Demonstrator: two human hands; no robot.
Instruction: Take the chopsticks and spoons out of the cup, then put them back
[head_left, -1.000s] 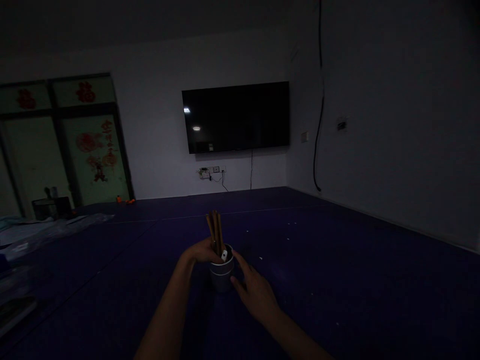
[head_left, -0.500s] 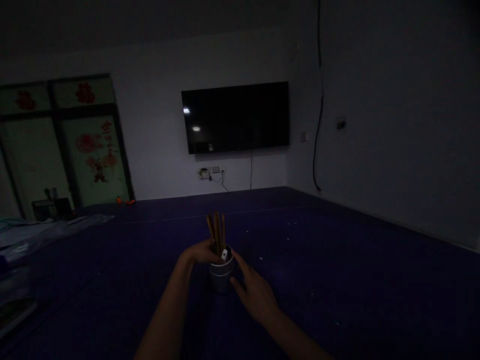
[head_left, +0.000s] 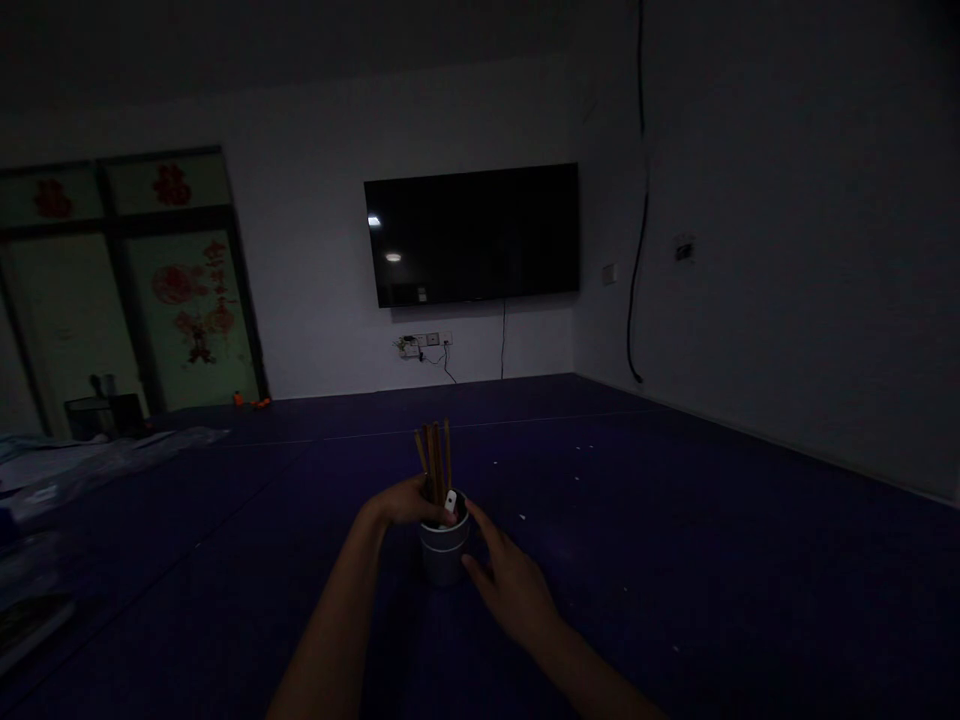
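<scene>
Head view, lower middle: the right hand (head_left: 517, 590), thumb and fingers apart, should steady the upright grey cup (head_left: 442, 560); the left hand (head_left: 405, 501), its grip I cannot tell, should move gently around the sticks (head_left: 436, 455) and white piece (head_left: 451, 499).

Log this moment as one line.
left hand: at sticks and cup rim, grip unclear; right hand: at cup's right side, thumb and forefinger apart; cup: upright on purple surface; white item: in cup

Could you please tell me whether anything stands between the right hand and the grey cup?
Nothing visible does: the right hand is right beside the grey cup, with the left hand opposite, by the brown sticks.
</scene>
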